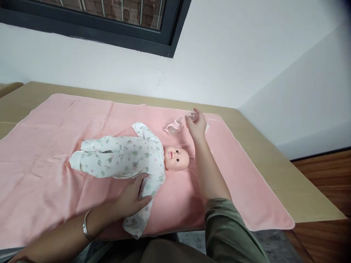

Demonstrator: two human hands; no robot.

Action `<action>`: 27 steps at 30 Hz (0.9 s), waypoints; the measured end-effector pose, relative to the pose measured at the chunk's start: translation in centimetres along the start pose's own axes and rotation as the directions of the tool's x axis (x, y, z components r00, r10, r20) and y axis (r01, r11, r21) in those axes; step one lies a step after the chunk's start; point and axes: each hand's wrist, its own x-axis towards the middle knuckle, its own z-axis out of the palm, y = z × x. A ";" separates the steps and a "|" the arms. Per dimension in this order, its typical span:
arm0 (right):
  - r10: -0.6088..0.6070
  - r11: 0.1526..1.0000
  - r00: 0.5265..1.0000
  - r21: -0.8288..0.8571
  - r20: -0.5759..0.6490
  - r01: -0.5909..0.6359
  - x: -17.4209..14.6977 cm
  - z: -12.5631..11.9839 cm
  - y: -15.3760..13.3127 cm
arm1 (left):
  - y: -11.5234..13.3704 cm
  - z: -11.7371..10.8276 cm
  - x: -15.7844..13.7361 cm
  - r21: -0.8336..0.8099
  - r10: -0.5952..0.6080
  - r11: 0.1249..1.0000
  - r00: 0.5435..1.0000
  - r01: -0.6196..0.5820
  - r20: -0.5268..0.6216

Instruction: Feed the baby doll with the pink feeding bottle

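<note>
A doll (123,155) with a bald head lies face up on a pink blanket, dressed in a white printed outfit. My left hand (134,197) rests on the doll's near sleeve, its thumb and fingers spread apart; some fingertips are hidden. Beyond the doll's head, my right hand (197,124) pinches a clear, rounded cap (193,116) between thumb and fingers. Just left of that hand, a baby bottle (174,127) with a pink collar and handles lies tilted on the blanket, apart from my fingers.
The pink blanket (238,175) covers much of a light wooden table (263,157), whose right edge shows. A white wall (214,65) and a dark-framed window (153,40) stand behind. Something small and white (207,127) shows beside my right wrist.
</note>
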 end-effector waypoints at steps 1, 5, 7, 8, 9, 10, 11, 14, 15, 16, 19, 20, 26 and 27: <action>-0.002 1.000 0.999 0.006 0.032 0.002 0.1 0.5 -0.4 | 0.0 0.0 0.0 0.003 -0.004 1.000 1.000 0.004 0.006; -0.013 1.000 0.989 -0.001 0.145 0.014 0.1 1.9 -0.1 | 0.0 -0.1 0.0 0.009 -0.034 0.999 0.999 0.034 0.026; -0.024 1.000 0.986 -0.012 0.162 0.027 0.0 2.3 0.5 | 0.1 -0.2 0.0 0.008 -0.040 0.999 0.998 0.040 0.042; -0.024 0.999 0.985 -0.021 0.169 0.028 0.0 2.5 0.8 | 0.1 -0.2 0.0 0.004 -0.038 0.999 0.998 0.038 0.050; -0.024 0.999 0.983 -0.032 0.181 0.030 0.0 2.6 1.1 | 0.1 -0.3 0.0 0.000 -0.035 0.999 0.998 0.035 0.056; -0.025 0.998 0.981 -0.043 0.194 0.034 0.0 2.6 1.2 | 0.1 -0.3 0.0 -0.006 -0.029 1.000 0.998 0.029 0.060; -0.031 0.998 0.977 -0.053 0.211 0.043 -0.1 2.6 1.4 | 0.1 -0.3 0.0 -0.010 -0.023 1.000 0.998 0.024 0.059; -0.044 0.996 0.967 -0.059 0.250 0.061 -0.1 2.5 1.4 | 0.0 -0.3 0.0 -0.015 -0.029 0.999 0.998 0.029 0.052; -0.045 0.997 0.965 -0.055 0.260 0.061 -0.1 2.5 1.4 | 0.0 -0.2 0.0 -0.017 -0.035 0.999 0.998 0.036 0.051; -0.045 0.997 0.963 -0.052 0.267 0.061 -0.2 2.5 1.3 | -0.1 -0.2 0.0 -0.022 -0.038 0.999 0.998 0.040 0.050; -0.052 0.996 0.957 -0.060 0.284 0.072 -0.4 2.7 1.1 | -0.1 -0.2 0.0 -0.049 -0.034 0.998 0.998 0.037 0.061; -0.057 0.995 0.956 -0.067 0.287 0.079 -0.5 2.8 1.0 | -0.1 -0.2 0.1 -0.055 -0.034 0.998 0.997 0.037 0.065; -0.064 0.987 0.952 -0.121 0.299 0.104 -1.2 3.3 0.7 | 0.4 -0.4 0.1 -0.046 -0.048 0.998 0.995 0.052 0.084; -0.058 0.985 0.950 -0.137 0.308 0.104 -1.3 3.3 0.6 | 0.5 -0.5 0.1 -0.042 -0.050 0.998 0.995 0.053 0.083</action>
